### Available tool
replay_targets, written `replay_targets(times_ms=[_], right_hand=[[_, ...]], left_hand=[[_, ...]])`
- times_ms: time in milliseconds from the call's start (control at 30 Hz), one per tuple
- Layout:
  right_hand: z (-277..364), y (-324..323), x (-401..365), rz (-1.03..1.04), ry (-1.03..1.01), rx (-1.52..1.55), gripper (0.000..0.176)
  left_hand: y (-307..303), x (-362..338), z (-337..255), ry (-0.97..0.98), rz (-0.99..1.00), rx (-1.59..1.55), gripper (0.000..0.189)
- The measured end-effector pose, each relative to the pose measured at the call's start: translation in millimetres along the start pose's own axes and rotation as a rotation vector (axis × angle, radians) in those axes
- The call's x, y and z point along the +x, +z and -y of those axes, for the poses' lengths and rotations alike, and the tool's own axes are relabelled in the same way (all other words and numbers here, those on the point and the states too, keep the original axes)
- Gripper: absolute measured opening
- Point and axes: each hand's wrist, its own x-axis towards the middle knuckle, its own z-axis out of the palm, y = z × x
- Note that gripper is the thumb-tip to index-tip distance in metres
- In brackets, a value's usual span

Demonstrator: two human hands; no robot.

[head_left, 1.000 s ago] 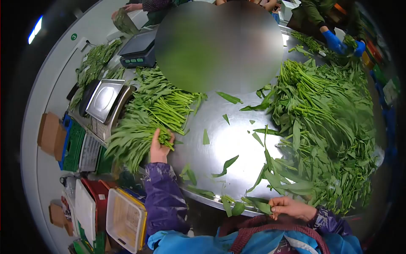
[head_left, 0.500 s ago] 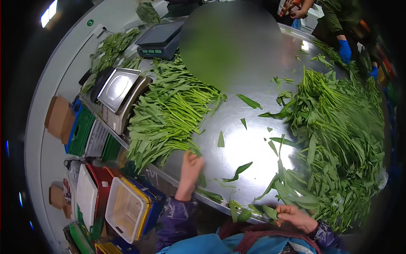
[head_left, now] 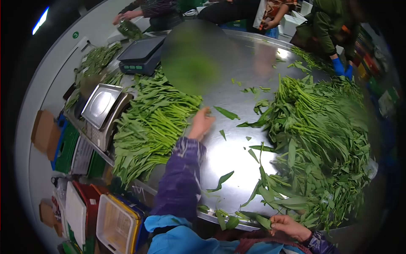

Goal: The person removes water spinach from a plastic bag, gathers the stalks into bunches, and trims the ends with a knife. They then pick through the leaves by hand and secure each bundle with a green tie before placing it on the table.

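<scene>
My left hand (head_left: 202,124) is stretched out over the metal table, beside the cut stem ends of a spread pile of leafy green stalks (head_left: 148,131), which look like water spinach. Its fingers are curled in; whatever they may hold is hidden. Low in the view, at the table's near edge, my right hand (head_left: 289,225) pinches a leafy green stalk (head_left: 259,219) between thumb and fingers. A larger heap of the same stalks (head_left: 317,139) covers the right side, stems toward the middle. Loose leaves (head_left: 226,113) lie scattered between the two piles.
Two scales, one silver (head_left: 101,106) and one dark (head_left: 141,53), stand at the left. Stacked crates (head_left: 118,222) sit below the table's left edge. Across the table, a person in blue gloves (head_left: 340,67) handles stalks. Another person's hands (head_left: 127,17) hold a bag of greens at upper left.
My left hand has moved away from the near edge, up along the stem ends of the left pile. My right hand still pinches the stalk. The whole view has shifted.
</scene>
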Motion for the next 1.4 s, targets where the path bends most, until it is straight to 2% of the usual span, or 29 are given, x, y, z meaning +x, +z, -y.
replay_targets(times_ms=[67, 100, 133, 167, 267, 333, 367, 400, 467, 533, 567, 633, 667, 700, 733, 767, 800, 833, 967, 1067, 1133, 1167, 1233, 1300, 1333, 1400], right_hand=[[-3, 0, -4, -0.011, -0.01, 0.007, 0.014], [-4, 0, -5, -0.02, -0.01, 0.02, 0.014], [-6, -1, -7, -0.035, -0.005, 0.038, 0.014], [-9, -1, -7, -0.047, -0.001, 0.056, 0.013], [-13, 2, -8, -0.05, -0.013, 0.086, 0.013], [-17, 1, -7, -0.041, -0.017, 0.078, 0.012], [-17, 2, -8, -0.04, -0.018, 0.077, 0.012], [-16, 3, -9, -0.05, -0.016, 0.027, 0.011], [-19, 2, -8, -0.058, -0.014, -0.028, 0.01], [-29, -1, -3, -0.211, -0.209, -0.252, 0.012], [-27, -2, 1, -0.207, -0.208, -0.257, 0.012], [-16, -6, 12, -0.319, -0.241, -0.518, 0.015], [-8, -3, 20, -0.399, -0.3, -0.641, 0.02], [6, 0, 28, -0.393, -0.3, -0.648, 0.02], [23, 3, 37, -0.367, -0.25, -0.773, 0.025], [41, 6, 47, -0.339, -0.199, -0.898, 0.031], [58, 13, 61, -0.333, -0.253, -0.868, 0.037], [78, 17, 75, -0.309, -0.293, -0.876, 0.037], [144, 22, 163, -0.257, -0.574, -0.931, 0.027], [193, 37, 236, -0.292, -0.768, -1.132, 0.041], [220, 46, 286, -0.343, -1.068, -1.392, 0.051], [229, 50, 309, -0.365, -1.155, -1.476, 0.052], [244, 61, 337, -0.407, -1.093, -1.592, 0.047], [241, 50, 370, -0.521, -1.001, -1.687, 0.034], [234, 41, 383, -0.592, -0.92, -1.792, 0.017], [226, 32, 376, -0.599, -0.905, -1.849, 0.012]], left_hand=[[35, -44, -25, 0.001, 0.336, -0.086, 0.048], [51, -86, -48, -0.081, 0.612, -0.231, 0.045], [75, -115, -36, 0.11, 0.829, -0.131, 0.043], [77, -147, -58, 0.185, 1.041, -0.139, 0.042], [78, -181, -65, 0.2, 1.052, -0.144, 0.042], [67, -170, -47, 0.164, 0.943, -0.11, 0.04], [59, -158, -34, 0.137, 0.791, 0.001, 0.035], [49, -141, -20, 0.205, 0.589, 0.042, 0.03], [14, -109, -26, 0.07, 0.315, -0.091, 0.026], [-20, -73, -27, 0.305, 0.0, 0.124, 0.023], [-35, -54, -23, 0.429, -0.146, 0.282, 0.021], [-58, -21, -8, 0.686, -0.336, 0.628, 0.023], [-64, -11, -5, 0.682, -0.344, 0.629, 0.023], [-70, -3, -2, 0.7, -0.322, 0.808, 0.025], [-74, 4, 1, 0.714, -0.295, 0.986, 0.028], [-76, 8, 5, 0.707, -0.301, 0.985, 0.028], [-79, 11, 9, 0.714, -0.307, 1.074, 0.03], [-81, 15, 13, 0.719, -0.309, 1.162, 0.032], [-91, 30, 28, 0.669, -0.327, 1.154, 0.033], [-92, 34, 27, 0.671, -0.337, 1.146, 0.031], [-92, 35, 28, 0.665, -0.351, 1.117, 0.03], [-92, 36, 29, 0.662, -0.361, 1.085, 0.03], [-90, 38, 32, 0.658, -0.38, 1.078, 0.029], [-90, 40, 37, 0.652, -0.396, 1.069, 0.029], [-90, 42, 40, 0.643, -0.416, 1.073, 0.027], [-86, 44, 46, 0.627, -0.432, 1.067, 0.026]])
